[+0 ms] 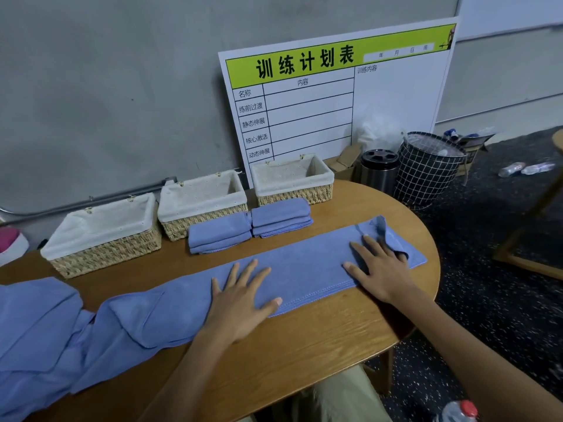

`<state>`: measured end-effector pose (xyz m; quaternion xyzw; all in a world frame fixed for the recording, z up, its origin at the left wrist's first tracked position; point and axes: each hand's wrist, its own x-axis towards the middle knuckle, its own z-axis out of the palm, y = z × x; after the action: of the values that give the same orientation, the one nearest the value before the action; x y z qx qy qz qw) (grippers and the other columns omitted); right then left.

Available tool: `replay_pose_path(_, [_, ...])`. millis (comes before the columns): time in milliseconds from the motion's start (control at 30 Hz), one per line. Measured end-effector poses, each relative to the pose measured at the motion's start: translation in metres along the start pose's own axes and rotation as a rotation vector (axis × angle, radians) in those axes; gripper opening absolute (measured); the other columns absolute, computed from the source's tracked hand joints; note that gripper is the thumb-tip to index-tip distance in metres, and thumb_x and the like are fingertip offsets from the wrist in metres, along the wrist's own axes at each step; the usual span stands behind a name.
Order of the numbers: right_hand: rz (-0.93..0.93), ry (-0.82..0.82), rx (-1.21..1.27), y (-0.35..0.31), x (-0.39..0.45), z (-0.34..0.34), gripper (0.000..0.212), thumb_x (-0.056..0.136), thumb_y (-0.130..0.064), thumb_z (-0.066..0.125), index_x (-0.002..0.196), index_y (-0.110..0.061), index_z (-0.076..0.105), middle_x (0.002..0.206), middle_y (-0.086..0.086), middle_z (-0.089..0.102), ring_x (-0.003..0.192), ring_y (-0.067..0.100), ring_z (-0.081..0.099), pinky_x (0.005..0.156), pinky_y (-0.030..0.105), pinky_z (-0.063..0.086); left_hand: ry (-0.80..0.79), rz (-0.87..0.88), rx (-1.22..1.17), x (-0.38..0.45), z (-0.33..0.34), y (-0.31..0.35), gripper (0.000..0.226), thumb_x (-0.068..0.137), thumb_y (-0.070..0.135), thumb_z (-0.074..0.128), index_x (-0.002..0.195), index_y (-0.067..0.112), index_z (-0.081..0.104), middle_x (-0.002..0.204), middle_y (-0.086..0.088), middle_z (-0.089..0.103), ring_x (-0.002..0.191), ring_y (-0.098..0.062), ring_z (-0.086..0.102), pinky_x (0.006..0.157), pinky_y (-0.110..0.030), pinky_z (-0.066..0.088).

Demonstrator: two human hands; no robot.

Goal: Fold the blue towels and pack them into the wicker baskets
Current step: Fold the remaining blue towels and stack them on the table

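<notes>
A long blue towel (pixel 307 263), folded lengthwise, lies flat across the wooden table (pixel 298 339). My left hand (pixel 243 296) presses on its middle with fingers spread. My right hand (pixel 377 266) lies flat on its right end, where a corner is turned up. Two folded blue towels (pixel 217 234) (pixel 280 216) sit side by side behind it. Three wicker baskets with white liners stand in a row along the back: left (pixel 103 239), middle (pixel 202 204), right (pixel 294 181). All three look empty. A heap of unfolded blue towels (pixel 39 330) lies at the left.
A white schedule board (pixel 335 95) leans on the wall behind the baskets. Beside the table on the floor stand a metal bin (pixel 379 170) and a black grid-pattern hamper (pixel 429 169). Plastic bottles (pixel 525 169) lie on the dark floor. A bottle (pixel 460 412) sits at the bottom right.
</notes>
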<state>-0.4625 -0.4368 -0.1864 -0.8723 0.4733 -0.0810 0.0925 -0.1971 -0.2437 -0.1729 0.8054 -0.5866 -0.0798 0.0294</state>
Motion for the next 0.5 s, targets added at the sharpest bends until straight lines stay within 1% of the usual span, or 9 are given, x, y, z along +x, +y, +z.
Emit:
replay_pose_path(67, [0.016,0.022,-0.022,0.011,-0.003,-0.002,0.086,0.084,-0.081,0.006,0.155,-0.036,0.024,0.165,-0.003,0.012,0.152,0.026,0.006,0.118,0.053,0.011,-0.014,-0.015,0.009,0.004,-0.009,0.001,0.112,0.056,0.102,-0.004,0.153,0.05,0.017,0.166,0.018,0.002,0.155,-0.019,0.0,0.118,-0.062,0.008])
replay_pose_path(100, [0.021,0.04,-0.027,0.017,-0.004,-0.004,0.09,0.081,-0.082,0.002,0.154,-0.035,0.025,0.165,-0.002,0.013,0.152,0.027,0.006,0.119,0.054,0.01,-0.012,-0.019,0.027,0.008,-0.014,0.003,0.103,0.063,0.1,0.003,0.15,0.049,0.026,0.164,0.016,0.014,0.153,-0.02,0.012,0.117,-0.059,0.016])
replay_pose_path(167, [0.04,0.063,-0.02,0.026,-0.006,-0.006,0.085,0.086,-0.08,0.008,0.154,-0.033,0.027,0.164,-0.001,0.016,0.152,0.028,0.008,0.12,0.053,0.01,0.032,-0.025,0.096,0.02,-0.022,0.01,0.075,0.081,0.089,0.016,0.136,0.045,0.043,0.148,0.014,0.037,0.138,-0.02,0.036,0.11,-0.052,0.029])
replay_pose_path(200, [0.045,0.068,-0.008,0.029,-0.007,-0.007,0.079,0.091,-0.076,0.015,0.153,-0.031,0.029,0.164,0.0,0.017,0.152,0.028,0.008,0.121,0.052,0.011,0.094,-0.016,0.131,0.027,-0.024,0.015,0.062,0.089,0.081,0.022,0.128,0.042,0.05,0.138,0.013,0.045,0.129,-0.021,0.043,0.106,-0.048,0.033])
replay_pose_path(267, [0.04,0.087,-0.003,0.032,-0.008,-0.009,0.07,0.096,-0.07,0.022,0.152,-0.03,0.033,0.163,0.001,0.021,0.151,0.027,0.012,0.121,0.05,0.014,0.255,0.038,0.101,0.041,-0.022,0.027,0.05,0.097,0.069,0.029,0.121,0.035,0.058,0.126,0.011,0.051,0.12,-0.021,0.05,0.1,-0.042,0.036])
replay_pose_path(333, [0.039,0.13,-0.018,0.032,-0.007,-0.012,0.062,0.098,-0.066,0.026,0.146,-0.03,0.042,0.159,0.0,0.031,0.148,0.026,0.023,0.116,0.048,0.022,0.261,0.101,-0.015,0.049,-0.012,0.039,0.056,0.096,0.066,0.028,0.132,0.034,0.055,0.138,0.011,0.048,0.129,-0.02,0.045,0.106,-0.041,0.032])
replay_pose_path(400, [0.049,0.19,0.003,0.034,-0.001,-0.016,0.049,0.101,-0.056,0.034,0.135,-0.028,0.055,0.149,0.0,0.045,0.138,0.026,0.037,0.109,0.046,0.03,0.132,0.129,-0.041,0.051,0.001,0.048,0.067,0.092,0.07,0.017,0.147,0.039,0.039,0.158,0.013,0.028,0.148,-0.017,0.023,0.118,-0.044,0.018])
replay_pose_path(433, [0.048,0.219,0.022,0.037,0.003,-0.017,0.042,0.102,-0.05,0.038,0.128,-0.026,0.06,0.142,0.0,0.052,0.132,0.027,0.044,0.104,0.045,0.034,0.085,0.12,-0.025,0.051,0.006,0.049,0.066,0.093,0.069,0.015,0.151,0.042,0.032,0.163,0.014,0.019,0.152,-0.016,0.013,0.121,-0.046,0.011])
replay_pose_path(500, [0.022,0.271,0.059,0.045,0.011,-0.018,0.031,0.102,-0.039,0.046,0.117,-0.022,0.067,0.128,0.0,0.059,0.116,0.028,0.051,0.093,0.042,0.04,0.086,0.105,0.0,0.052,0.007,0.049,0.054,0.1,0.064,0.025,0.15,0.043,0.03,0.163,0.014,0.017,0.152,-0.015,0.011,0.121,-0.047,0.012])
